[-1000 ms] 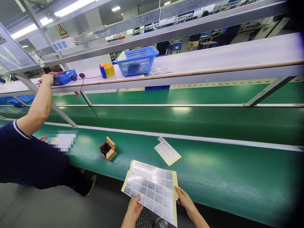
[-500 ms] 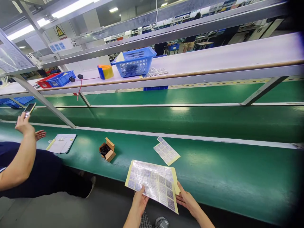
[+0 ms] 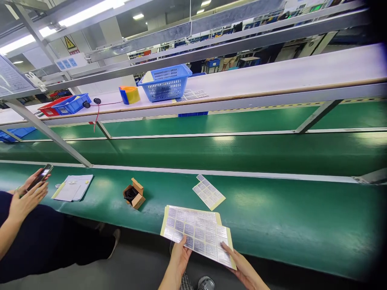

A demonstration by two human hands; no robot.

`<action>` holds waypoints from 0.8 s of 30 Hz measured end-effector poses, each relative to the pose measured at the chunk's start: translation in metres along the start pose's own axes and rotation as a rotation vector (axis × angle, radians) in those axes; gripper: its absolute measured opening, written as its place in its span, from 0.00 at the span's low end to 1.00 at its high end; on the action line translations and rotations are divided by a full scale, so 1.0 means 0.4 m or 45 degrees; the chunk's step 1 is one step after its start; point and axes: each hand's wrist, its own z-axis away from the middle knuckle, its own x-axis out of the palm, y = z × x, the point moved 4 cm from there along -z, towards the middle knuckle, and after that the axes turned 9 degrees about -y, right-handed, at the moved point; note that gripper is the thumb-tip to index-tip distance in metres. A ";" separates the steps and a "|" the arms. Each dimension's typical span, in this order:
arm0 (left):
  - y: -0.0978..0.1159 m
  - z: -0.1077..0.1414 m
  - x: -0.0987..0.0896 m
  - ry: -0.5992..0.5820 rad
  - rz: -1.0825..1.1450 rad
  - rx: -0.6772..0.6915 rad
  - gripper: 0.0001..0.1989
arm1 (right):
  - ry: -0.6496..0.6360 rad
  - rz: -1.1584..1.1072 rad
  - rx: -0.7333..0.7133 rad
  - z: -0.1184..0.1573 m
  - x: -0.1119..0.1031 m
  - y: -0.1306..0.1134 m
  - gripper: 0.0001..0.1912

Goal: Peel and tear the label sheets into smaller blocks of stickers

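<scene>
Several sheets of silver labels (image 3: 193,229) with yellow backing overlap at the bench's front edge, the top one shifted to the right of those beneath. My left hand (image 3: 180,257) grips their lower edge, thumb on top and fingers underneath. At the lower right corner, my right hand (image 3: 240,266) pinches the sheets, its thumb on the printed face and its other fingers mostly hidden below. A smaller, partly used label sheet (image 3: 208,192) lies flat on the green bench, just beyond the stack.
An open cardboard box (image 3: 134,194) with black cable inside stands to the left. Further left lie papers (image 3: 74,187), beside a co-worker holding a phone (image 3: 40,176). A shelf above carries a blue basket (image 3: 165,83), a tape roll (image 3: 130,95) and small bins (image 3: 68,105).
My right hand has moved from beside the sheets onto their corner, thumb now on top. The top sheet has slid right. The co-worker's phone has come down, with both hands at it.
</scene>
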 end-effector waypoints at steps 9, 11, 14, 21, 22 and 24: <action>0.197 0.022 0.058 -0.322 -0.390 0.069 0.30 | -0.038 0.183 -0.122 0.099 -0.090 -0.081 0.31; 0.246 0.021 0.073 -0.371 -0.590 -0.014 0.32 | -0.067 0.222 -0.143 0.120 -0.105 -0.094 0.31; 0.270 0.016 0.104 -0.447 -0.826 -0.107 0.27 | -0.084 0.273 -0.163 0.137 -0.118 -0.101 0.30; 0.224 0.032 0.158 -0.614 -1.047 0.002 0.30 | -0.097 0.288 -0.199 0.125 -0.138 -0.075 0.33; 0.218 0.036 0.154 -0.613 -1.068 0.011 0.32 | -0.099 0.285 -0.202 0.124 -0.140 -0.070 0.34; 0.208 0.042 0.139 -0.587 -1.113 0.027 0.33 | -0.102 0.278 -0.202 0.124 -0.144 -0.060 0.34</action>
